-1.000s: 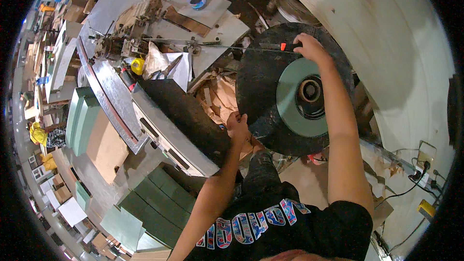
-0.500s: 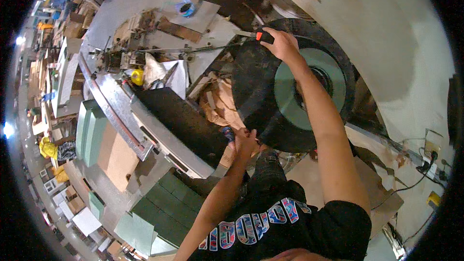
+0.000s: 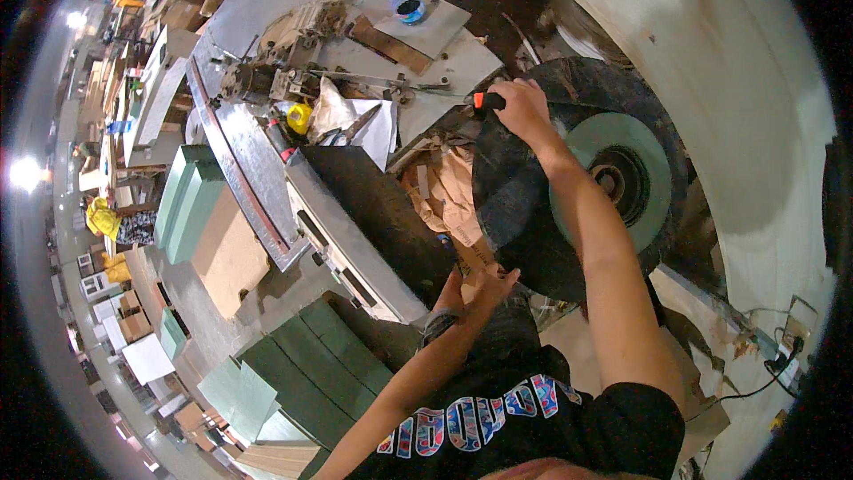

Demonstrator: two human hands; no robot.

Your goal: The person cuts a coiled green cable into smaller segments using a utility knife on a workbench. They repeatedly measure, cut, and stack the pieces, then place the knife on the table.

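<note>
A large black wheel (image 3: 520, 204) with a green inner ring (image 3: 659, 191) and a round hub (image 3: 613, 180) lies in front of me. My right hand (image 3: 524, 111) is closed round a black-handled tool with an orange collar (image 3: 485, 101), over the wheel's upper left edge; its working end is hard to make out. Below, my left hand (image 3: 482, 292) is by the wheel's lower left rim. Its fingers are bunched, and I cannot see what, if anything, they hold. Crumpled brown paper (image 3: 453, 191) lies just left of the wheel.
Left of the wheel stands a metal-topped bench (image 3: 233, 129) with a clamp-like fixture (image 3: 289, 84), a yellow object (image 3: 298, 117) and a blue cup (image 3: 408, 7). A dark panel (image 3: 382, 218) slopes beside it. Green boards (image 3: 311, 356) are stacked at lower left; a pale wall (image 3: 737, 80) curves along the right.
The view has shifted, so the bench and wheel sit further right and lower. My right hand keeps the tool near the upper rim; my left hand has turned, its fingers now under the lower rim.
</note>
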